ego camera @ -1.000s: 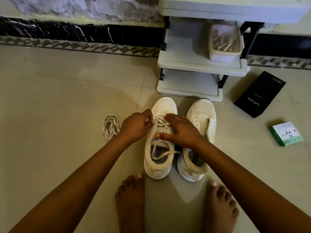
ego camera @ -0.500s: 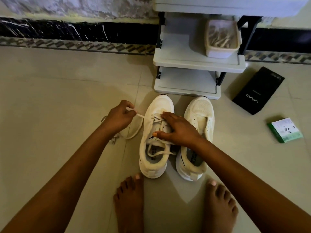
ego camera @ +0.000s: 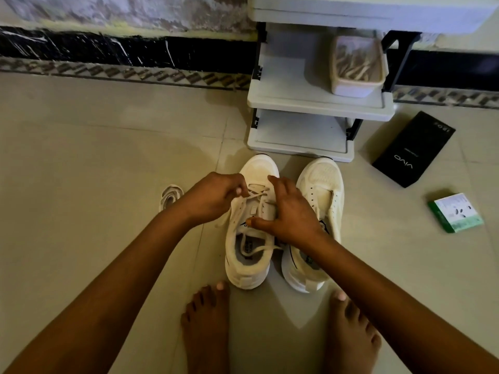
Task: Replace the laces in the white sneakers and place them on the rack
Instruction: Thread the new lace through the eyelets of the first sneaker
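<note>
Two white sneakers stand side by side on the floor, toes toward the rack. My left hand pinches the lace over the upper eyelets of the left sneaker. My right hand presses down on that sneaker's tongue, thumb pointing left. A loose loop of the lace lies inside the shoe opening. The right sneaker has no lace in its eyelets. A coiled spare lace rests on the floor to the left. The white shoe rack stands just behind the shoes.
A white tub with pale sticks sits on the rack's middle shelf. A black box and a small green-and-white box lie on the floor at right. My bare feet are just in front of the shoes.
My left hand, which had pulled the lace out to the left half a second ago, has come back over the left sneaker's eyelets. My right hand stays on the tongue.
</note>
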`<control>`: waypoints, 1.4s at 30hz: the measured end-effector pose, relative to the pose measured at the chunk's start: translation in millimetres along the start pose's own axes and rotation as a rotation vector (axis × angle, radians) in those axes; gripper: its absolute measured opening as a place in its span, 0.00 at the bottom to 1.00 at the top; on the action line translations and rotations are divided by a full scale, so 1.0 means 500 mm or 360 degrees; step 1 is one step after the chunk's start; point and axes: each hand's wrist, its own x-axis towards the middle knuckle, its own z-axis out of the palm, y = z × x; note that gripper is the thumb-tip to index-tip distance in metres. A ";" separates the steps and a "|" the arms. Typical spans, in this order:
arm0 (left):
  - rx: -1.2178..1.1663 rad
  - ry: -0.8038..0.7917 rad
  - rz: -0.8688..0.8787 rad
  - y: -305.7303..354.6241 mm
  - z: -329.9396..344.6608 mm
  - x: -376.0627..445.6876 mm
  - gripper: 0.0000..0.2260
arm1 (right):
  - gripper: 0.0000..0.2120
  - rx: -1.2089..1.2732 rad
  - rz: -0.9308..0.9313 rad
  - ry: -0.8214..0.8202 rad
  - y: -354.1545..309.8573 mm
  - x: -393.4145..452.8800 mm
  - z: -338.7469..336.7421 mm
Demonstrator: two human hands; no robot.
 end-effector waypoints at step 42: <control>-0.0278 0.0114 -0.0175 0.040 0.050 0.017 0.08 | 0.09 0.1266 0.0480 0.0096 -0.009 0.007 -0.042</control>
